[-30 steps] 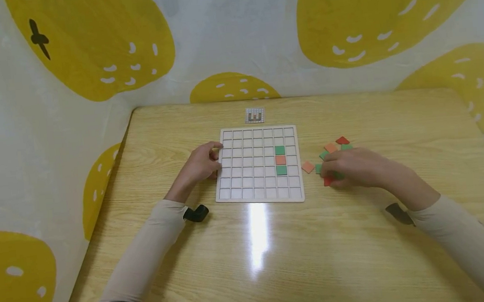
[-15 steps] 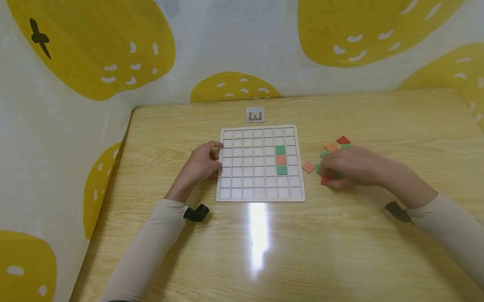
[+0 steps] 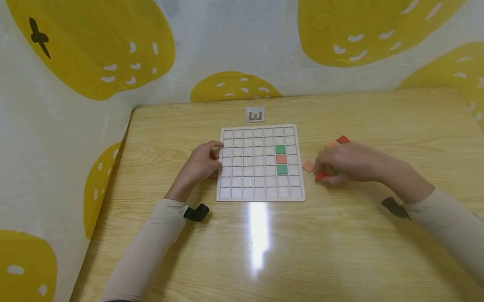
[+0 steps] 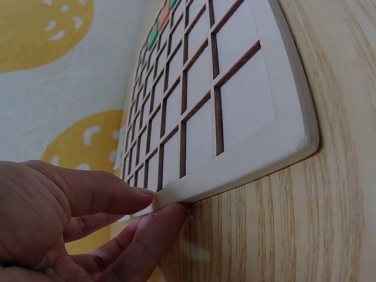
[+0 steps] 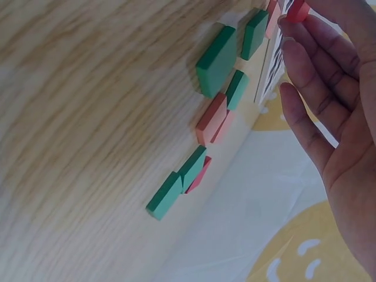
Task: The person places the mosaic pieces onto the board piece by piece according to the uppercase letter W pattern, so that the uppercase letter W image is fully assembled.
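Pinching a red tile (image 3: 320, 176) at the fingertips of the right hand (image 3: 353, 160), in the head view, right of the white grid board (image 3: 245, 170) and beside the loose tiles (image 3: 331, 145); could well knock the orange tile (image 3: 308, 166) lying between hand and board, by sweeping left too low. In the left wrist view, holding the board's left edge with bent thumb and finger of the left hand (image 4: 88, 217), tips nearly together; might skew the board by pushing sideways, jostling the three set tiles (image 3: 281, 159) near its right side. In the right wrist view, gripping the red tile by its margin, other fingers loosely extended and apart; could drop it through so slight a hold. Compared with half a second ago, carrying red tile and right hand slightly left and farward, hiding more loose tiles, while keeping left hand and board in place.
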A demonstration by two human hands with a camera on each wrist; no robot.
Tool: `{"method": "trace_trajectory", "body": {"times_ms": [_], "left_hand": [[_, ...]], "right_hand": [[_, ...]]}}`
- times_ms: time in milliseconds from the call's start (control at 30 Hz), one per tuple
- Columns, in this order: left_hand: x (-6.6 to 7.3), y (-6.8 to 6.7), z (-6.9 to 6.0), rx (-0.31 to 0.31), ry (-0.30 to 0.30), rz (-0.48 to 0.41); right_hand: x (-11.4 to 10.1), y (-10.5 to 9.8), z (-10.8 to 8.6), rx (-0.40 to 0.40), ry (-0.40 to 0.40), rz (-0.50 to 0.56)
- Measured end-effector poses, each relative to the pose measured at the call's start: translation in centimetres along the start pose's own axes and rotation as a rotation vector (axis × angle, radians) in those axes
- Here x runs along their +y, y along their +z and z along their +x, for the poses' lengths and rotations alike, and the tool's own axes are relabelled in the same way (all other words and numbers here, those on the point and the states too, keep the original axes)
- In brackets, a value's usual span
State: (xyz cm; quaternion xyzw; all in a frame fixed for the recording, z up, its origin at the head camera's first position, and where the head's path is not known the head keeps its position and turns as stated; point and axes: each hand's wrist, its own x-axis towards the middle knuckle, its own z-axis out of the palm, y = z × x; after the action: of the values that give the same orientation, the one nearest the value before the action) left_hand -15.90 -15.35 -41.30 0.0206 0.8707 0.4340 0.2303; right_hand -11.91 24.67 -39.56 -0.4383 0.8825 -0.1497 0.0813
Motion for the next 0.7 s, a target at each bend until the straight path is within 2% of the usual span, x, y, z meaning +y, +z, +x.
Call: {"method": "trace_trajectory", "body": {"times_ms": [133, 267, 533, 700], "left_hand": [[-0.1, 0.0, 0.1, 0.002, 0.016, -0.009], [-0.2, 0.0, 0.2, 0.006, 0.02, -0.015], [-0.3, 0.0, 0.4, 0.002, 0.018, -0.011], [-0.4, 0.0, 0.4, 0.002, 0.022, -0.009]], "right_hand": [[0.0, -0.2, 0.5, -0.019, 0.002, 0.017], [0.0, -0.4, 1.0, -0.005, -0.014, 0.025], [-0.4, -0.6, 2.2, 0.055, -0.12, 0.054], [-0.9, -0.9, 3.0, 0.03, -0.123, 0.062]]}}
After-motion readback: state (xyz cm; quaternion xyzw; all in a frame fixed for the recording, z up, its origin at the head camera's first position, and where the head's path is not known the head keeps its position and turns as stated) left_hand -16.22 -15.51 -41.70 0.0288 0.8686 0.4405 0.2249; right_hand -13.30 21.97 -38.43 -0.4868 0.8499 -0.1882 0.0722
